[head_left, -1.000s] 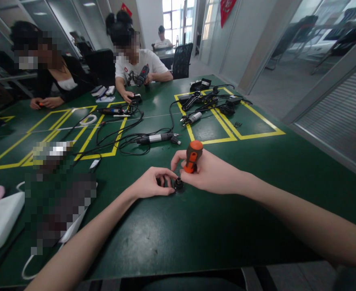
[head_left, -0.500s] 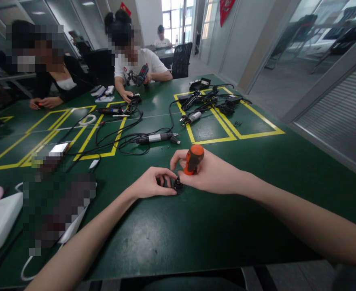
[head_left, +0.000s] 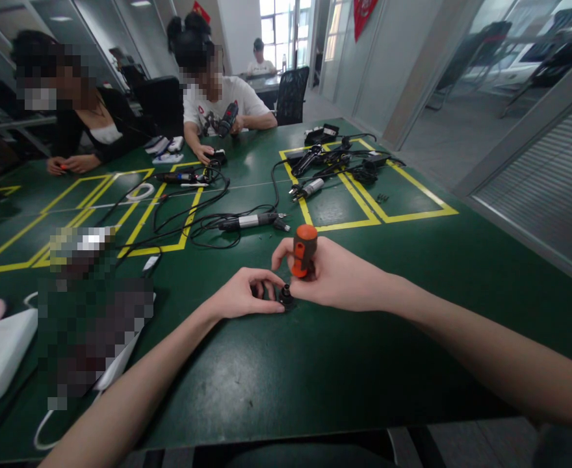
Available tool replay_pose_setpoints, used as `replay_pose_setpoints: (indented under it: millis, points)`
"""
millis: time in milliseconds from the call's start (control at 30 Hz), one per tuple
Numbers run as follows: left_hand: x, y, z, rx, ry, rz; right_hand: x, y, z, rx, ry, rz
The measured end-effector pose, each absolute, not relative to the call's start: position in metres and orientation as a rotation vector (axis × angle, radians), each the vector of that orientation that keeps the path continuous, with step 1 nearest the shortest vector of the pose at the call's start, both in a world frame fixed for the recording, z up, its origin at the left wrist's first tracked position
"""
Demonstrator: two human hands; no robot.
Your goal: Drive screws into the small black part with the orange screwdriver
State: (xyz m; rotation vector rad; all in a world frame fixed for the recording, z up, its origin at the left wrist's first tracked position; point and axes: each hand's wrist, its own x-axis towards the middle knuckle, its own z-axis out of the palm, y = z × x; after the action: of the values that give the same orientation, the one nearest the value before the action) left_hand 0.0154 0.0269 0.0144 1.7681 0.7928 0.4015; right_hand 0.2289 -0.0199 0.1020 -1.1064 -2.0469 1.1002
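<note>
My right hand (head_left: 332,273) is closed around a screwdriver (head_left: 305,250) with a stubby orange and dark grey handle, which stands nearly upright. Its lower end is hidden behind my fingers. Just left of it, a small black round part (head_left: 286,296) with a raised middle sits on the green table (head_left: 266,370). The thumb and fingers of my left hand (head_left: 249,292) are curled against that part's left side and hold it. Whether the screwdriver tip touches the part cannot be seen.
Beyond my hands lies a grey and black pen-shaped power tool (head_left: 251,221) with its cable. More corded tools (head_left: 310,188) lie within yellow tape outlines. A white case (head_left: 3,357) is at the left. Across the table a person (head_left: 230,104) holds a drill; another person (head_left: 88,136) sits beside.
The screwdriver handle has shifted slightly left and become more upright, turning in my right hand. My left hand and the black part stay in place.
</note>
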Motion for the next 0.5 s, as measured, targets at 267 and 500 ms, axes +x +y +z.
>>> replay_pose_setpoints:
  millis: [267, 500]
  points:
    - [0.0113, 0.0313, 0.0108, 1.719, 0.696, 0.454, 0.2296, -0.0206, 0.1056, -1.069, -2.021, 1.232]
    - [0.0106, 0.0318, 0.0083, 1.71, 0.671, 0.467, 0.2312, -0.0204, 0.1061, -1.105, -2.081, 1.202]
